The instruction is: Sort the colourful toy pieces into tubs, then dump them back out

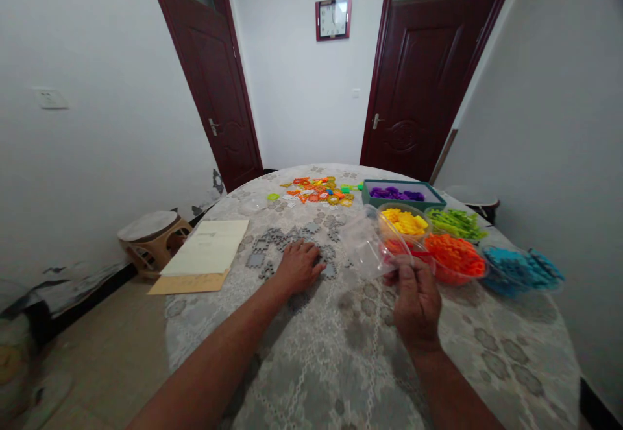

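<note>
My left hand (300,266) lies palm down on a spread of small grey plastic pieces (263,243), its fingers laid out over them. Whether any piece is under the palm is hidden. My right hand (417,297) pinches the rim of a clear plastic container (367,248), which is tilted with its opening towards the right. No pieces show inside it. Just behind that container stand a tub of yellow pieces (403,221) and a partly covered tub of red pieces (396,246).
Tubs of orange (455,255), green (457,222) and blue pieces (523,269) line the right side. A box (428,194) holds purple pieces. Mixed coloured pieces (318,190) lie at the back. A paper booklet (207,248) sits at the left edge, near a stool (150,226).
</note>
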Demonstrator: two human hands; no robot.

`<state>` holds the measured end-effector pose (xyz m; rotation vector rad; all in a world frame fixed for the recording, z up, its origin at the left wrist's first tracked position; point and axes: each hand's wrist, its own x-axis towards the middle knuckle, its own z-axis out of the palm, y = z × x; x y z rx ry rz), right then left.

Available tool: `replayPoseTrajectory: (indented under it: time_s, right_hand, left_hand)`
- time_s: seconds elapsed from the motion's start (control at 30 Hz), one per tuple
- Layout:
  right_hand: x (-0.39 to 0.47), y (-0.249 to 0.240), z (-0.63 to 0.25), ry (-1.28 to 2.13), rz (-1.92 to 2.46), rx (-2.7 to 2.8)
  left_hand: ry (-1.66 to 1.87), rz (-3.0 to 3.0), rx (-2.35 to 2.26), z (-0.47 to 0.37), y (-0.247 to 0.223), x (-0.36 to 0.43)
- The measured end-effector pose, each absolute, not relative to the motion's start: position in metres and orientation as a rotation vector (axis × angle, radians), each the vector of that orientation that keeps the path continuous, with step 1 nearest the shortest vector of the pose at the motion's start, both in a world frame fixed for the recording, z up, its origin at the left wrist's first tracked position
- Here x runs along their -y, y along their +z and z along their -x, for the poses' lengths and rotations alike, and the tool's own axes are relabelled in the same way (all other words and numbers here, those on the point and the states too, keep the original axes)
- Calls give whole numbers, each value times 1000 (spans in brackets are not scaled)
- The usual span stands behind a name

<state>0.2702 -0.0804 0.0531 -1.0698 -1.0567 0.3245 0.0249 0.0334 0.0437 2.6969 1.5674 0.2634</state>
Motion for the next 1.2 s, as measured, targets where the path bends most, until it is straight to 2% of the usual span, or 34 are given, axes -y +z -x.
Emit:
replayPoseTrajectory:
  time_s: [0.17, 0.3, 0.5, 0.7, 0.9, 1.07, 1.2]
  right_hand:
    - [79, 55, -265, 285, 1097, 1148]
    - [84, 76, -257, 197, 1107, 1385]
    - [141, 105, -270, 5, 1160, 1580]
    - [223, 76, -347, -288, 1517, 1524]
    - [245, 40, -420, -556, 1793, 1502]
    - [238, 21, -434, -608, 1884, 1506]
    - [241, 25, -422, -674, 1939, 1458]
  left_hand:
    - [326, -2700, -1565, 4, 42, -18]
    - [260, -2701, -1669, 9, 33, -21]
    - [138, -2714, -1764, -4, 27, -24]
    - [229, -2724, -1833, -1, 22, -12]
    - [191, -2770, -1783, -4, 14, 7]
    - [191, -2775, -1712, -9, 8, 7]
    - [239, -2765, -1595, -5, 8, 5]
